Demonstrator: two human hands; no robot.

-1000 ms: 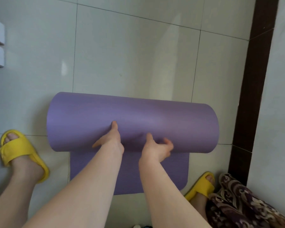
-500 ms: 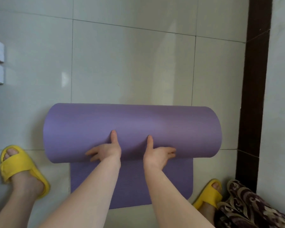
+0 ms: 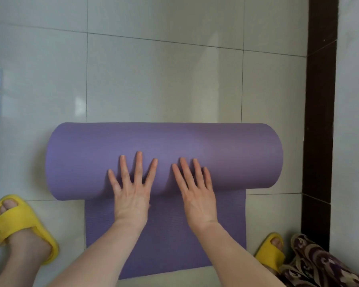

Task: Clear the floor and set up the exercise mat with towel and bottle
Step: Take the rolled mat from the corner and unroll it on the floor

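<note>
Both hands flat, fingers spread, holding nothing: left hand [image 3: 131, 191] and right hand [image 3: 197, 193] press the near side of the purple mat roll [image 3: 164, 146], its long axis crosswise just ahead, both equally near.

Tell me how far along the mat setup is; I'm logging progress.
Done: the glossy tiled floor ahead looks clear. In hand: the purple foam exercise mat is mostly rolled, a short flat stretch unrolled; left hand and right hand press flat on the roll. Left: unrolling the rest; no towel or bottle in view.
</note>
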